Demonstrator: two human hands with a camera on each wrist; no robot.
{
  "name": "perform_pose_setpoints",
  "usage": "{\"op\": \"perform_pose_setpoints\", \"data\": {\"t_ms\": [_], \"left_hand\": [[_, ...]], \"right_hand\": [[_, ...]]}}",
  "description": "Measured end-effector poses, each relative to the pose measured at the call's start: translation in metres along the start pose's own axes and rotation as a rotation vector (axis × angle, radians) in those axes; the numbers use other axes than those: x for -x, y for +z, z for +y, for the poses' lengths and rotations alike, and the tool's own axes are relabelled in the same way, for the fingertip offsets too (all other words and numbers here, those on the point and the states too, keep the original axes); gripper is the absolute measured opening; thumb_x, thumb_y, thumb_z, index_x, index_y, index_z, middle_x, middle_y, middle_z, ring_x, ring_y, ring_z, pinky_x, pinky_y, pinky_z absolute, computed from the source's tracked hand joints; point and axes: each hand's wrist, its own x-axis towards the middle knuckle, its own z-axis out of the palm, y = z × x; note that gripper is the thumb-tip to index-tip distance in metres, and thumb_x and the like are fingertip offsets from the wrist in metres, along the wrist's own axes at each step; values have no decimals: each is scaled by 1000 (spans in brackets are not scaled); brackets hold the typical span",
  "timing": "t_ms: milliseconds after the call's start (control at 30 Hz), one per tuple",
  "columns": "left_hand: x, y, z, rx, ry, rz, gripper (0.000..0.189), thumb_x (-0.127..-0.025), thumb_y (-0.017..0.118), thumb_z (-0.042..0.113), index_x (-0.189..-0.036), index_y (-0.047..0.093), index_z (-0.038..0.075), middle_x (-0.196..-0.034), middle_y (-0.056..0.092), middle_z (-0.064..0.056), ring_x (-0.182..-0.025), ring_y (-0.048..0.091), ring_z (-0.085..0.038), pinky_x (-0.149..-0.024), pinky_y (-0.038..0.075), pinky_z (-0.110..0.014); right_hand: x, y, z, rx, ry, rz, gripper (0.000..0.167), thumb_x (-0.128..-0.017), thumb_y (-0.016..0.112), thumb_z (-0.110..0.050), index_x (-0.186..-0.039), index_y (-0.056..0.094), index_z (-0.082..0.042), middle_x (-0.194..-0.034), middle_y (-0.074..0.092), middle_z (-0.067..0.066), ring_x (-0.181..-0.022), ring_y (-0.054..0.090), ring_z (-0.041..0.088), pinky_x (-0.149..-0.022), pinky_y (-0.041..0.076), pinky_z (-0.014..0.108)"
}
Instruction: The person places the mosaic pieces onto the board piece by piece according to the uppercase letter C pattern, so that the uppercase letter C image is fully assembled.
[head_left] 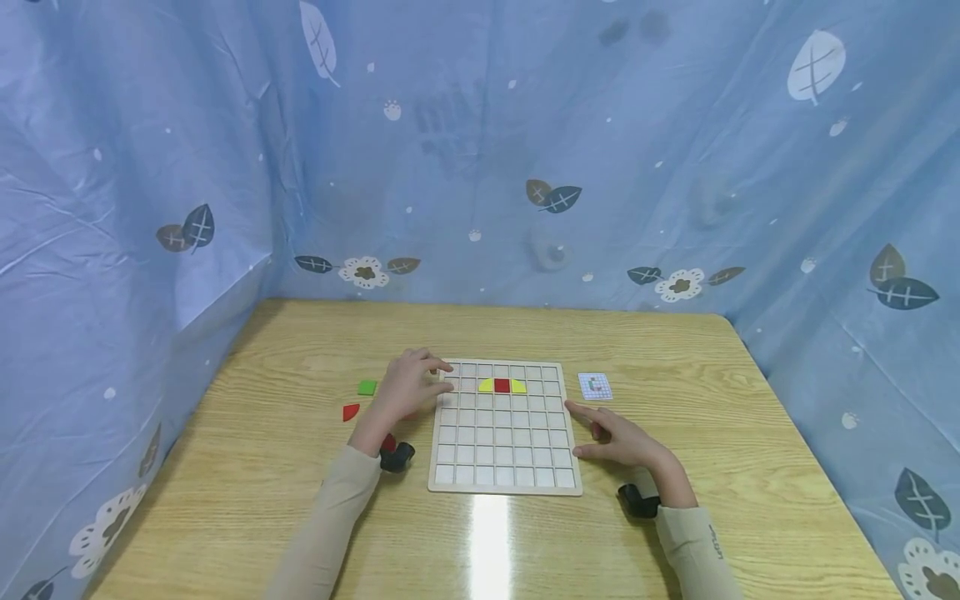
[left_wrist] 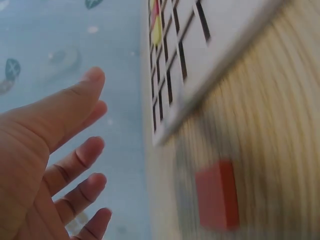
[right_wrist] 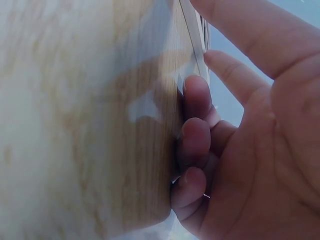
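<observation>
L hand is released, fingers loosely parted, thumb below; nothing pinched as far as both views show. Its fingertips hang over the L edge of the gridded board. R hand grasps nothing either: index & thumb reach out straight to the board's R edge, approx. touching, w/ the other fingers bent under on the tabletop.

Board lies flat btwn the hands, looks near square, so no clear long axis. Key relation: the short row on it, i.e. L yellow piece, red square, R yellow piece, runs L to R, its long axis pointing from L fingertips across the board. It's approx. level w/ L thumb tip, just R of it, and farther out than R fingertips. L hand is clearly nearer.

Loose bits are on L hand's side: green piece & red quarter out to its L; red block on the tabletop near the board edge, close by L hand, a bit blurred. Pattern card is just beyond R fingertips, off the board's R side, detail too small to read.
</observation>
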Motion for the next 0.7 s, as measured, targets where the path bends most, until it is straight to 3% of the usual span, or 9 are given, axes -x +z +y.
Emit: {"op": "perform_pose_setpoints", "data": {"t_ms": [200,400,700], "left_hand": [[16,-12,-17,-4,6,56,28,-78,74,31,-102,71,18,-87,58,-5,-83,49,-22,-71,36,-45],[30,-23,-35,-11,-32,60,31,-80,71,34,-106,69,17,-91,58,-5,-86,49,-23,-76,36,-48],[47,-37,-59,-9,-103,74,34,-80,71,34,-109,68,16,-94,58,-8,-87,49,-26,-73,33,-44]], "right_hand": [[1,-1,-2,-6,15,-3,75,-83,68,-34,-144,33,-8,-78,40,6,-67,33,14,-59,29,23],[2,0,-2,-4,19,-1,75,-82,68,-34,-144,33,-8,-79,40,5,-68,34,13,-59,30,23],[1,-1,-2,-2,8,1,75,-82,68,-33,-144,33,-8,-77,40,5,-67,33,12,-59,29,23]]}}
